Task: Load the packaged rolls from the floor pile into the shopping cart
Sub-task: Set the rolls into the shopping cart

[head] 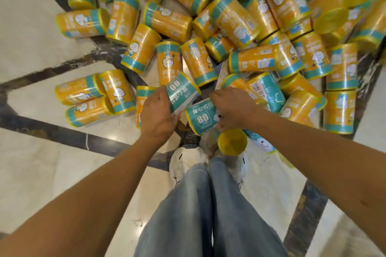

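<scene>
Marble floor (31, 52) carries a big pile of yellow-teal packaged rolls (208, 27) crowding white sneakers (188, 162), both arms reaching down, left hand (156, 115) clamped on one teal roll (182, 92), right hand (231, 106) gripping another roll (201, 119) beside it.

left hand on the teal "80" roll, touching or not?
Touching. Head view shows the left hand wrapped against the side of the teal "80" roll, no gap.

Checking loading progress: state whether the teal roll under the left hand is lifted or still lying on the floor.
Lifted. The left hand grips the teal roll, tilted above the floor pile.
</scene>
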The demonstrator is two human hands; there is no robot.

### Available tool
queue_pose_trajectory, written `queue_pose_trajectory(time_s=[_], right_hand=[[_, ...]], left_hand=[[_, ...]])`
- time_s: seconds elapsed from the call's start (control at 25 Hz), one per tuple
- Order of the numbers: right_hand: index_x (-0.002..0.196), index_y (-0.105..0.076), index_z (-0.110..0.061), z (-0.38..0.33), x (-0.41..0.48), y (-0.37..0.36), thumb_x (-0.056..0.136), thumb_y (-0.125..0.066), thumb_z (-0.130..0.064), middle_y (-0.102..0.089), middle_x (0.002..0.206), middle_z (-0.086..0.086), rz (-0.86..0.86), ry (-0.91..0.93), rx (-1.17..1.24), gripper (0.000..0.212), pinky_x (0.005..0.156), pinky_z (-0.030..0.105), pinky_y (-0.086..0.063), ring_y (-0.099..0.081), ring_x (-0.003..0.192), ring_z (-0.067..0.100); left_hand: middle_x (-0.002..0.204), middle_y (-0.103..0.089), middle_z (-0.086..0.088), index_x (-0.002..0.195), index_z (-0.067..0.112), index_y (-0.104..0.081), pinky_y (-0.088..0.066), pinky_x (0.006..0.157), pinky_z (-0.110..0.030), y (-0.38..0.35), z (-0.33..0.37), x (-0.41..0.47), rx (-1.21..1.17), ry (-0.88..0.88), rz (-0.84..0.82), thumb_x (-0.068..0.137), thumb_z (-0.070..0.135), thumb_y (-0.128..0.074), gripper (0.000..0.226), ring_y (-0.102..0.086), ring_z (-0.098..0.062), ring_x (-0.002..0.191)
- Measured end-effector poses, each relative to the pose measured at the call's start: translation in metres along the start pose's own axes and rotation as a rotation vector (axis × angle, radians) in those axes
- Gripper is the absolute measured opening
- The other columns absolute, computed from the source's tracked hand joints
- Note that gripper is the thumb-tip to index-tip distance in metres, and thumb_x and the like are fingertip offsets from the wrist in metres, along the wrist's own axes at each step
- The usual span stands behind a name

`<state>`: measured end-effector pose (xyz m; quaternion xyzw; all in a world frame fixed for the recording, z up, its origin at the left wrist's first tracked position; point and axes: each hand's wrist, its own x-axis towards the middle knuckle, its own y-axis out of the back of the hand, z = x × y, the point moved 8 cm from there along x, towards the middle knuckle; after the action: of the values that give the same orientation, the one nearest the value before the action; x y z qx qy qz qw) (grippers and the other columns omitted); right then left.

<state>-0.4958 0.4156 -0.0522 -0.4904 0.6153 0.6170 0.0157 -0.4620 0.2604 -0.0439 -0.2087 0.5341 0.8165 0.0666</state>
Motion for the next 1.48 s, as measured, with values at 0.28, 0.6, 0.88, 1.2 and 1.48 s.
queue_pose_trajectory(time_s=[0.28, 0.6, 0.88, 1.2, 1.48], right_hand=[[0.12, -0.051, -0.013, 0.033, -0.132, 0.207, 0.071, -0.076, -0.052, -0.058, 0.12, 0.008, 0.323, -0.481, 0.44, 0.068, 0.077, 0.033, -0.04, -0.054, 0.112, 0.029], [0.109, -0.064, -0.017, 0.05, -0.352, 0.447, 0.067, -0.075, -0.06, -0.068, 0.103, 0.008, 0.915, -0.797, 1.03, 0.062, 0.075, 0.033, -0.046, -0.062, 0.099, 0.03], [0.1, -0.068, -0.014, 0.06, -0.557, 0.534, 0.07, -0.076, -0.052, -0.069, 0.095, 0.008, 1.319, -0.919, 1.293, 0.049, 0.068, 0.026, -0.036, -0.063, 0.095, 0.029], [0.092, -0.068, -0.017, 0.021, -0.783, 0.468, 0.05, -0.074, -0.07, -0.071, 0.089, 0.003, 1.885, -1.274, 1.43, 0.068, 0.076, 0.036, -0.055, -0.067, 0.086, 0.024], [0.091, -0.068, -0.016, -0.093, -0.944, 0.327, 0.07, -0.074, -0.058, -0.065, 0.083, 0.002, 2.085, -1.753, 1.319, 0.047, 0.065, 0.028, -0.039, -0.059, 0.081, 0.021]], left_hand=[[0.114, -0.061, -0.011, 0.123, 0.01, -0.048, -0.034, 0.066, -0.028, 0.23, 0.099, -0.022, -0.174, 0.043, 0.221, 0.08, 0.042, -0.071, 0.058, -0.059, -0.032, 0.102], [0.096, -0.066, 0.002, 0.108, 0.021, -0.054, -0.037, 0.064, -0.026, 0.51, 0.298, -0.089, -0.471, -0.107, 0.448, 0.081, 0.053, -0.064, 0.043, -0.063, -0.023, 0.086], [0.102, -0.065, -0.005, 0.118, 0.017, -0.051, -0.042, 0.068, -0.03, 0.629, 0.476, -0.171, -0.464, -0.437, 0.42, 0.072, 0.041, -0.075, 0.058, -0.062, -0.029, 0.092], [0.102, -0.066, -0.011, 0.114, 0.011, -0.054, -0.041, 0.069, -0.033, 0.605, 0.643, -0.295, -0.531, -0.872, 0.153, 0.072, 0.038, -0.077, 0.055, -0.061, -0.033, 0.095], [0.11, -0.066, -0.012, 0.121, 0.012, -0.055, -0.044, 0.077, -0.033, 0.499, 0.721, -0.489, -0.47, -1.171, -0.224, 0.072, 0.036, -0.079, 0.06, -0.06, -0.031, 0.102]])
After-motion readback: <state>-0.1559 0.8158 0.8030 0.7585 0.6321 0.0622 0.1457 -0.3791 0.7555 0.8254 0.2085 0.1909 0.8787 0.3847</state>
